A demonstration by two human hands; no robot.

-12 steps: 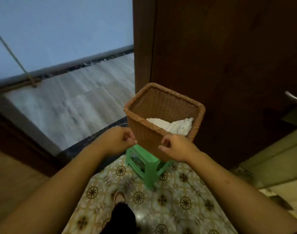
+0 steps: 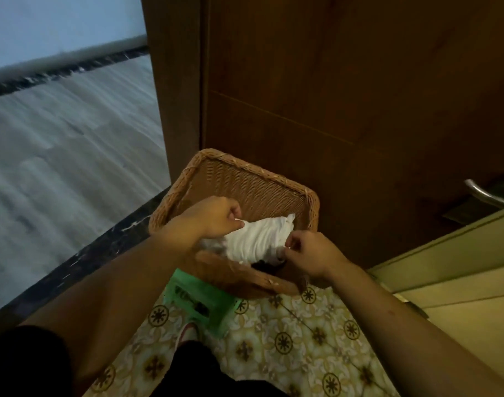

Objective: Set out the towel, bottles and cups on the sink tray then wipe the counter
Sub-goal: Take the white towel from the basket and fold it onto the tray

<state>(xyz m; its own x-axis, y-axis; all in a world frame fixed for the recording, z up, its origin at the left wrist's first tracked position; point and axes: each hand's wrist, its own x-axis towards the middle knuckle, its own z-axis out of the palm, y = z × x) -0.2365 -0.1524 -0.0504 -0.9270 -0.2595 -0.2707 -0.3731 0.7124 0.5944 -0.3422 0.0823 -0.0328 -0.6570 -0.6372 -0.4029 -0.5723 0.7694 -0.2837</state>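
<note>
- Down inside the basket (image 2: 253, 181), both hands pinch a white towel (image 2: 256, 239) — one at each end.
- Left hand (image 2: 213, 216): it reaches over the basket's left rim, fingers closed on the towel's upper-left edge, thumb and forefinger nipping the cloth.
- Right hand (image 2: 311, 253): it comes in over the near-right corner of the basket, fingers closed on the towel's right edge, knuckles toward the camera.
- Towel: bunched and creased, stretched between the two hands, its far tip pointing at the basket's right wall. It lies within the rim, toward the near-right part of the basket.
- Something dark shows under the towel near the right hand — too shadowed to tell what.
- Basket: woven, tan, squarish, open on top, tilted a little toward the camera. It sits on a green stool (image 2: 199, 305), just in front of a brown wooden door (image 2: 359, 110).
- Stool: it stands on a patterned tile floor (image 2: 288, 339), its near edge poking out below the basket.
- A metal handle (image 2: 485, 194) shows at the door's right edge, well apart from the hands.
- Left of the door, a pale marbled floor (image 2: 67, 144) lies beyond a dark threshold strip.
</note>
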